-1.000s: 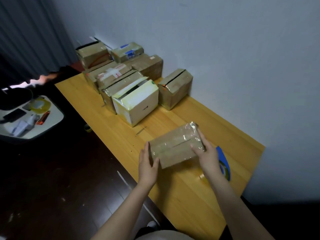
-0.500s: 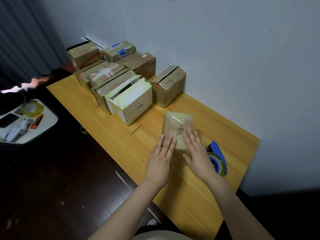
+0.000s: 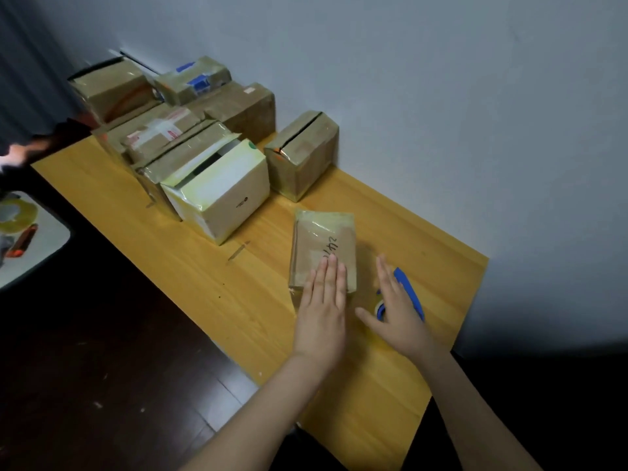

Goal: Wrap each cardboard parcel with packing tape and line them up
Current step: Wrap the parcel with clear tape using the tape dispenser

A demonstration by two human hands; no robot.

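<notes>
A small brown cardboard parcel (image 3: pixel 323 243), wrapped in clear tape with handwriting on top, lies flat on the wooden table (image 3: pixel 210 283). My left hand (image 3: pixel 323 307) rests flat on its near end with straight fingers. My right hand (image 3: pixel 394 311) is open to the right of the parcel, off it, above a blue tape dispenser (image 3: pixel 409 290) that it partly hides. Further back stand a taped brown parcel (image 3: pixel 302 154) against the wall and a pale taped box (image 3: pixel 221 188).
Several more taped parcels (image 3: pixel 170 107) are grouped at the table's far left end by the wall. A white side table (image 3: pixel 30 239) with a tape roll and an orange tool stands at left over dark floor. The table's near edge runs diagonally.
The parcel was held on edge between both hands, then laid flat and pressed. My right hand has now lifted off it and moved right over the dispenser; my left stays on it.
</notes>
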